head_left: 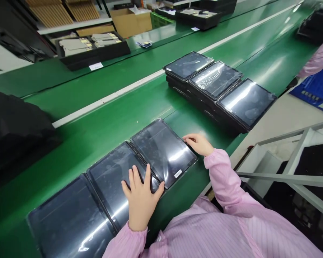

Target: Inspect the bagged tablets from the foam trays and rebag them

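Observation:
Three flat black tablet screens under glossy clear film lie side by side in a row along the belt in front of me. My left hand (141, 195) rests with fingers spread over the middle tablet screen (113, 175), its thumb by the near corner of the right tablet screen (161, 147). That right one bears a small white label by its near edge. At its right edge is my right hand (199, 144), fingers curled and pinched against the rim; the exact grip is partly hidden. The left tablet screen (70, 218) lies untouched at the lower left.
Farther along the green conveyor belt (140, 107) stand stacks of black trays topped by three tablet screens (215, 79). Black trays (94, 50) of light parts sit across the belt. A black bulk (13, 129) is at left, a metal frame (285, 175) at right. Another person's sleeve (317, 57) shows upper right.

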`<state>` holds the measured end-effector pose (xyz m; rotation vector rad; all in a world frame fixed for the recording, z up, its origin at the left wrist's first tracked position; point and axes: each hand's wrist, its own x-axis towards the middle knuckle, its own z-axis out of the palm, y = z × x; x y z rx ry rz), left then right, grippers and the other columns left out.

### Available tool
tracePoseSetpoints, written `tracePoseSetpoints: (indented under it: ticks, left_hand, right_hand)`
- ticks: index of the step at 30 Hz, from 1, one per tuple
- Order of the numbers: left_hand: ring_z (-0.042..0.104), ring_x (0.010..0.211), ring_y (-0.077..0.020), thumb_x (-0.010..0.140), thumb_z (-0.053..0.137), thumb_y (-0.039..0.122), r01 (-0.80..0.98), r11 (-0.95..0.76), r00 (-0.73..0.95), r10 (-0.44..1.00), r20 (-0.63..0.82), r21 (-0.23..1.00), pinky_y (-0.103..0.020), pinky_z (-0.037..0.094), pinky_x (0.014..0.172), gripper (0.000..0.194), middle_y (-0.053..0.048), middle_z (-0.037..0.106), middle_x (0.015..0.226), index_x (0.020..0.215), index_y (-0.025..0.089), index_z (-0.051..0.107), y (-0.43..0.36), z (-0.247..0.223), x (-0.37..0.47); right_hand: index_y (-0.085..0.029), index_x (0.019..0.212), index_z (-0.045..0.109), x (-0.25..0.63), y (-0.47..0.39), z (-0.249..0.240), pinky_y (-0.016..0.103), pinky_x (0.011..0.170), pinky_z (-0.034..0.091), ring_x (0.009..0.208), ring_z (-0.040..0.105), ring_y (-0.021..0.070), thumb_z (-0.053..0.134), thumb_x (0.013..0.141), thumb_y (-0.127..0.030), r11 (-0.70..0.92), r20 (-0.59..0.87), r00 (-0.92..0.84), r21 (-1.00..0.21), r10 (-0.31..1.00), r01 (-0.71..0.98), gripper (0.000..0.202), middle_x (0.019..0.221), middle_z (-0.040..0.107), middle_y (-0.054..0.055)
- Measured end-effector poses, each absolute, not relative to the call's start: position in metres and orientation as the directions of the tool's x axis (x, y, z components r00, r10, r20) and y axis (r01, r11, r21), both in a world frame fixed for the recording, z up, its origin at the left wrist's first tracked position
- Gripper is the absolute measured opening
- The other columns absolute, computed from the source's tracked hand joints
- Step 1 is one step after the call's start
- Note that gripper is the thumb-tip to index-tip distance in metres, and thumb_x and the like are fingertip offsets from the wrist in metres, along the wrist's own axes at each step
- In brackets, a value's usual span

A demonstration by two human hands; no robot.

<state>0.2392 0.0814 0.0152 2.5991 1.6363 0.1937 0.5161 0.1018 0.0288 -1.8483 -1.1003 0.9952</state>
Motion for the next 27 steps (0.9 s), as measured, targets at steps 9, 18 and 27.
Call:
tracePoseSetpoints:
  ticks: [9, 18, 27]
  left_hand:
    - [0.038, 0.141, -0.0478, 0.091, 0.046, 0.042, 0.889, -0.445, 0.434, 0.894, 0.113, 0.11, -0.072, 0.027, 0.108, 0.061, -0.035, 0.041, 0.15, 0.141, 0.007, 0.053, 0.08, 0.012, 0.241]
    - [0.037, 0.139, -0.0522, 0.094, 0.04, 0.036, 0.853, -0.517, 0.493, 0.844, 0.209, 0.074, -0.074, 0.033, 0.101, 0.057, -0.04, 0.039, 0.146, 0.138, 0.001, 0.054, 0.077, 0.01, 0.24]
    - [0.033, 0.144, -0.0476, 0.094, 0.042, 0.037, 0.869, -0.451, 0.421, 0.89, 0.175, 0.203, -0.075, 0.027, 0.107, 0.055, -0.034, 0.037, 0.152, 0.14, 0.009, 0.053, 0.074, 0.006, 0.239]
  right_hand:
    - [-0.025, 0.095, 0.082, 0.512, 0.084, 0.013, 0.039, 0.103, 0.047, 0.104, 0.065, 0.0216, 0.054, 0.076, -0.009, -0.291, -0.214, 0.315, -0.931, 0.925, 0.222, 0.036, 0.104, 0.073, 0.005]
    - [-0.025, 0.087, 0.078, 0.513, 0.079, 0.025, 0.044, 0.108, 0.042, 0.116, 0.061, 0.0275, 0.058, 0.07, -0.026, -0.27, -0.273, 0.284, -0.962, 0.919, -0.05, 0.027, 0.114, 0.073, 0.005]
    - [-0.021, 0.112, 0.061, 0.479, 0.077, 0.065, 0.029, 0.059, 0.05, 0.059, 0.06, 0.0144, 0.07, 0.072, -0.032, -0.319, -0.354, 0.161, -0.925, 0.921, -0.206, 0.042, 0.076, 0.071, 0.0]
